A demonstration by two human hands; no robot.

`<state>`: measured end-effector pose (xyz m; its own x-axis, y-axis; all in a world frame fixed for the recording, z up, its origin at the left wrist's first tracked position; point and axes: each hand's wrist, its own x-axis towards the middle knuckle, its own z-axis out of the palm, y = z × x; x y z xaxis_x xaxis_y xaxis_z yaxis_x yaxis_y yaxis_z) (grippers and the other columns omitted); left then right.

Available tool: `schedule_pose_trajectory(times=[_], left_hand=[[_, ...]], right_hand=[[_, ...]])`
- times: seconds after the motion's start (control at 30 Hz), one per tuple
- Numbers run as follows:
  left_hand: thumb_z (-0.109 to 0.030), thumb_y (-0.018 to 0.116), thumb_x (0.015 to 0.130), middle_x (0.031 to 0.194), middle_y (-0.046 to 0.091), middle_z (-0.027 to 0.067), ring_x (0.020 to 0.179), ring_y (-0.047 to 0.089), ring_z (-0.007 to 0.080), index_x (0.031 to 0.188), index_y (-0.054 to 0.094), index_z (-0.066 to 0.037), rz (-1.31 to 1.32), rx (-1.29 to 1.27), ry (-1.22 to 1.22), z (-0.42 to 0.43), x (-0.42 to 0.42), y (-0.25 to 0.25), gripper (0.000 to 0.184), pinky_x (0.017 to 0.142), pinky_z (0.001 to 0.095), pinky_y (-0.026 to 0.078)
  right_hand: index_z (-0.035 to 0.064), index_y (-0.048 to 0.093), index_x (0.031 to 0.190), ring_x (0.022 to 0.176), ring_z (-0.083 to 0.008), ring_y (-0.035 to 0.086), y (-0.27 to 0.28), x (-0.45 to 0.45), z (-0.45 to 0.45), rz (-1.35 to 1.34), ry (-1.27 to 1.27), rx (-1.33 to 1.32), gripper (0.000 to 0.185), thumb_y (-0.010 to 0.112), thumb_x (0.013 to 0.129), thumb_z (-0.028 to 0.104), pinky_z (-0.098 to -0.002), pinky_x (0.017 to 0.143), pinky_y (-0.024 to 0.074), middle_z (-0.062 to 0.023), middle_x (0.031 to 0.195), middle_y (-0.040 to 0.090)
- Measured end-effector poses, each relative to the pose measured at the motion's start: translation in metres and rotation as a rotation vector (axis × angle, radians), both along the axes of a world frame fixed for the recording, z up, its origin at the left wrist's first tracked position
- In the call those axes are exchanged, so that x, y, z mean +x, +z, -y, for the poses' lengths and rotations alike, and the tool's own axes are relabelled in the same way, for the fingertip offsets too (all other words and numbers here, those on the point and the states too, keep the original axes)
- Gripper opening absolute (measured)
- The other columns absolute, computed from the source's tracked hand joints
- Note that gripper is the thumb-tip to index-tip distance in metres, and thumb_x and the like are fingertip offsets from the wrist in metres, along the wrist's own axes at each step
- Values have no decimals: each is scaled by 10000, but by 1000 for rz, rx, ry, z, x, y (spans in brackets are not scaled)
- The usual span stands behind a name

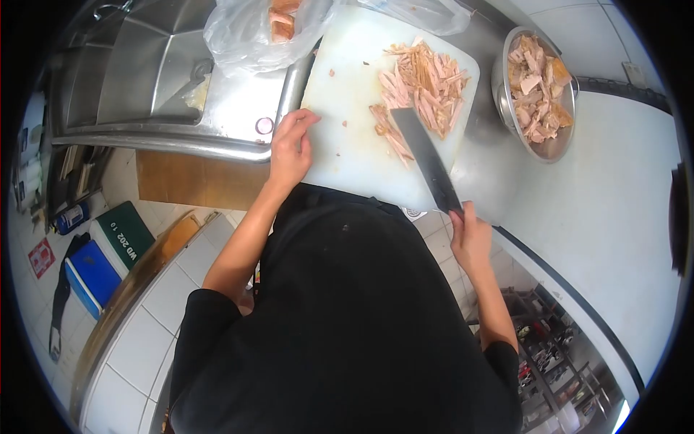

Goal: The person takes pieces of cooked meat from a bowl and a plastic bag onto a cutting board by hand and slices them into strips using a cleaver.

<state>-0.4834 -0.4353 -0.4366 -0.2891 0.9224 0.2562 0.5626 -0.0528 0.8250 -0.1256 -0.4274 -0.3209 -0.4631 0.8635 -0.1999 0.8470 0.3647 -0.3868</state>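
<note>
A large knife (425, 158) is gripped by its handle in my right hand (472, 239), at the near right edge of the white cutting board (340, 155). Its blade points up and left, the tip beside strips of sliced meat (434, 83). A smaller bunch of strips (389, 134) lies left of the blade. My left hand (290, 150) rests at the board's left edge, holding nothing, with its fingers loosely bent and the thumb apart. A few scraps dot the board near it.
Right of the board stands a metal bowl (571, 134) of meat pieces. A plastic bag (238, 36) with a chunk of meat (283, 25) lies at upper left, beside the steel sink (137, 69). A pale counter (600, 195) extends right.
</note>
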Motion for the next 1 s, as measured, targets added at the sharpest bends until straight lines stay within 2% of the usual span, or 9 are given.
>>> schedule_pose_trajectory(times=[0.17, 0.3, 0.37, 0.53, 0.6, 0.7, 0.77, 0.87, 1.0], left_hand=[[200, 473, 734, 1102, 619, 138, 942, 629, 304, 1086, 664, 2, 23, -35, -27, 0, 2, 3, 447, 767, 339, 498], [205, 468, 741, 1102, 619, 139, 939, 631, 308, 1089, 662, 6, -6, -13, -36, -2, 4, 6, 445, 762, 331, 498], [204, 469, 743, 1101, 619, 140, 941, 632, 309, 1088, 660, 10, -13, -9, -40, -1, 5, 8, 440, 763, 331, 499], [203, 470, 747, 1103, 620, 143, 953, 632, 314, 1091, 655, 17, -26, 21, -60, -4, 5, 9, 433, 770, 330, 501], [179, 490, 748, 1120, 637, 146, 1051, 624, 321, 1097, 664, 2, 69, -105, -40, -2, 7, 10, 428, 904, 343, 479], [181, 488, 746, 1113, 639, 146, 1047, 626, 314, 1096, 665, 0, 47, -45, -37, -8, 6, 11, 432, 897, 339, 479], [179, 486, 748, 1107, 640, 149, 1042, 628, 310, 1096, 664, -1, 0, -27, -39, -12, 4, 16, 430, 896, 340, 481], [169, 489, 754, 1097, 641, 154, 1029, 631, 305, 1097, 664, -1, -5, 0, -61, -19, 0, 22, 421, 897, 346, 484], [178, 475, 780, 1111, 621, 161, 1024, 622, 316, 1098, 654, 15, -25, 94, -129, -41, -8, 38, 400, 862, 323, 492]], right_hand=[[11, 516, 1034, 599, -403, 619, 4, 1, 6, -117, -103, 28, 156, 602, 925, 83, -477, 552, 467, -186, 690, 634], [9, 519, 1052, 600, -417, 616, -44, 11, 34, -137, -148, 117, 164, 595, 930, 86, -483, 556, 473, -193, 695, 633], [5, 516, 1084, 617, -426, 622, -56, 19, 39, 244, -125, -151, 187, 588, 934, 91, -492, 573, 483, -204, 730, 648], [15, 505, 1086, 633, -421, 631, -24, 26, 41, -1, -210, -85, 187, 577, 941, 108, -503, 574, 480, -208, 775, 670], [18, 502, 1084, 636, -416, 635, -14, 22, 34, -46, -257, -91, 185, 574, 943, 112, -500, 576, 481, -209, 788, 676], [41, 501, 1056, 635, -408, 633, -15, 17, 21, -65, -166, -45, 162, 579, 940, 122, -497, 571, 471, -195, 741, 660], [78, 492, 1066, 636, -401, 630, -26, 18, 6, 60, 115, -112, 177, 584, 936, 154, -502, 567, 460, -177, 678, 633], [108, 478, 1065, 629, -397, 620, -60, 21, -32, 205, 273, -154, 182, 576, 936, 192, -514, 559, 445, -159, 622, 603], [118, 471, 1056, 612, -391, 611, -63, 9, -99, 166, 176, -25, 172, 559, 915, 161, -509, 558, 446, -146, 602, 593]])
